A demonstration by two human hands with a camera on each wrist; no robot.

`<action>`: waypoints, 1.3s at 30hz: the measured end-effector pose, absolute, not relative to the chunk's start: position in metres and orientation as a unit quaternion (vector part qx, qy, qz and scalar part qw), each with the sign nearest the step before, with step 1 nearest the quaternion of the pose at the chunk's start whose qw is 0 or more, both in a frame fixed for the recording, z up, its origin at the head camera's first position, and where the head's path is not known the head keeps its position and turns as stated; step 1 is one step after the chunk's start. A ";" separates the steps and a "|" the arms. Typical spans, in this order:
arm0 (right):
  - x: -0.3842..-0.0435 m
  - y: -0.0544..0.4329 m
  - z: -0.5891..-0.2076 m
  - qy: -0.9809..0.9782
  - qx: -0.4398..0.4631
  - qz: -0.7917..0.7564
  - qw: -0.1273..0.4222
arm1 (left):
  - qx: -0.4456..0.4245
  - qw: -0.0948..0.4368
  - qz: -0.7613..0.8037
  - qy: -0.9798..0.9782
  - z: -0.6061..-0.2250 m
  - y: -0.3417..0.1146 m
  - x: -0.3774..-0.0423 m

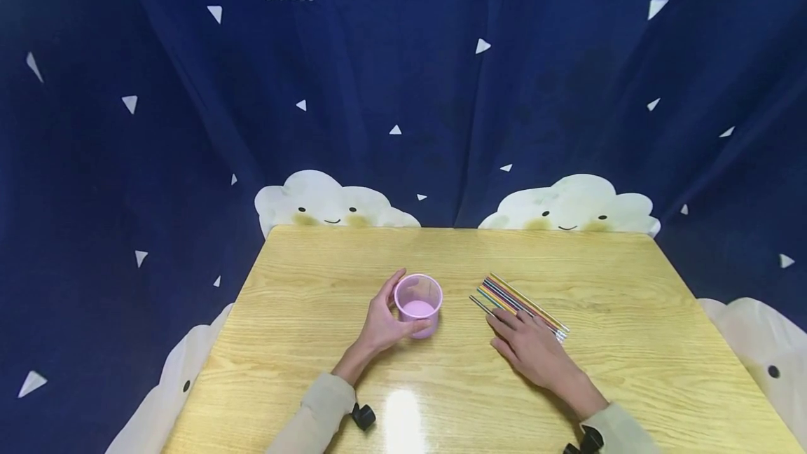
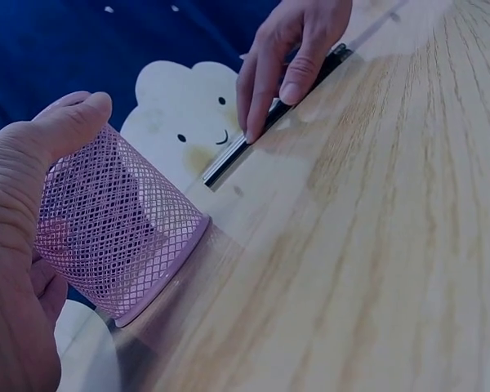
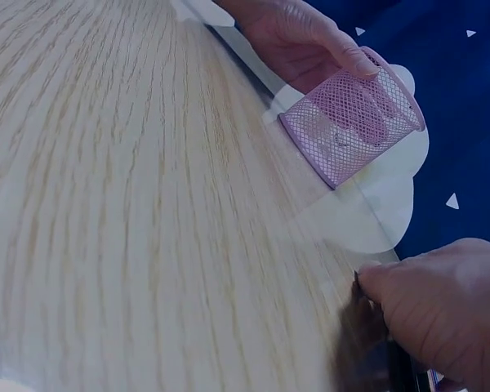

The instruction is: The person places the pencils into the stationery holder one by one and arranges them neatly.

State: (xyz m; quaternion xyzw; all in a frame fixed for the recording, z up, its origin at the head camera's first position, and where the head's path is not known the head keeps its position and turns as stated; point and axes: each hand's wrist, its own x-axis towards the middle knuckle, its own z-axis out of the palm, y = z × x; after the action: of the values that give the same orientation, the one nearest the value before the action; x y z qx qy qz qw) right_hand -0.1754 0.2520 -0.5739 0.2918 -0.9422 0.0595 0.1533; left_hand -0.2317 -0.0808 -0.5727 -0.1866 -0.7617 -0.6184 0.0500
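Observation:
My left hand [image 1: 386, 322] grips a pink mesh pen holder [image 2: 122, 229] from its left side, thumb on the near wall and fingers behind. The holder stands upright on the table, its mouth facing up. To its right, a row of pencils [image 1: 529, 304] in several colours lies slantwise on the wood. My right hand [image 1: 536, 350] is over the near side of that row, its thumb and fingers at a dark pencil [image 1: 479, 303] a little apart from the others. The palm hides part of the row.
The light wooden table [image 1: 302, 265] reaches back to a dark blue curtain [image 1: 353, 90] printed with white triangles and smiling clouds. Light glares off the wood near the front edge. A small black camera [image 1: 363, 416] is on the left wrist.

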 end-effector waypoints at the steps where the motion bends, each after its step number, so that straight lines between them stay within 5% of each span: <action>1: -0.175 0.251 -0.574 -0.942 0.292 0.060 0.152 | -0.184 0.048 -0.617 -0.764 -0.572 -0.081 -0.231; 39: -0.184 0.233 -0.556 -0.939 0.308 0.029 0.151 | -0.203 0.023 -0.633 -0.747 -0.567 -0.082 -0.233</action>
State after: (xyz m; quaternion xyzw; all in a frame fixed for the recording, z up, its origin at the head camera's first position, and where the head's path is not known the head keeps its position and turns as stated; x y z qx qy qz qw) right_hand -0.1842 0.2334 -0.5561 0.3084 -0.9388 0.0289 0.1508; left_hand -0.2333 -0.0815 -0.5675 -0.2030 -0.7467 -0.6330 0.0234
